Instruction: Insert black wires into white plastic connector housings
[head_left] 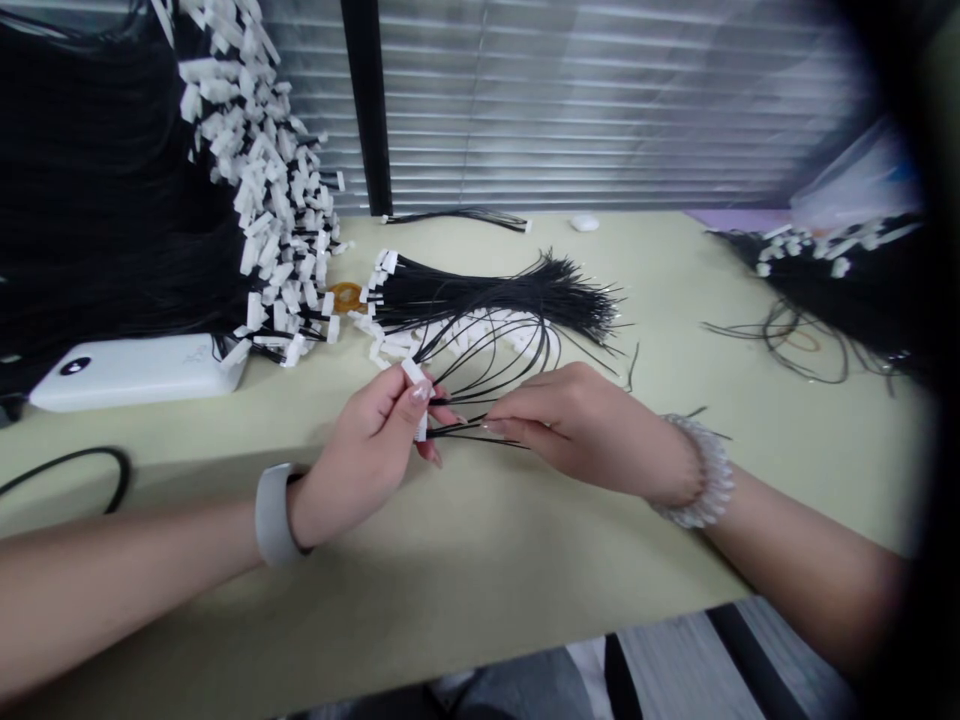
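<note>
My left hand grips a white plastic connector between thumb and fingers, with several thin black wires running out of its right side. Those wires arch across to my right hand, whose thumb and forefinger are pinched on one or more of them close to the connector. Exactly how many wires the pinch holds I cannot make out. Just beyond both hands lies a bundle of black wires with white connectors at its left end and loose tips at its right.
A tall heap of black wires with white connectors rises at the left, behind a white power bank. A roll of amber tape sits beside it. More wires lie at the right. Window blinds back the table.
</note>
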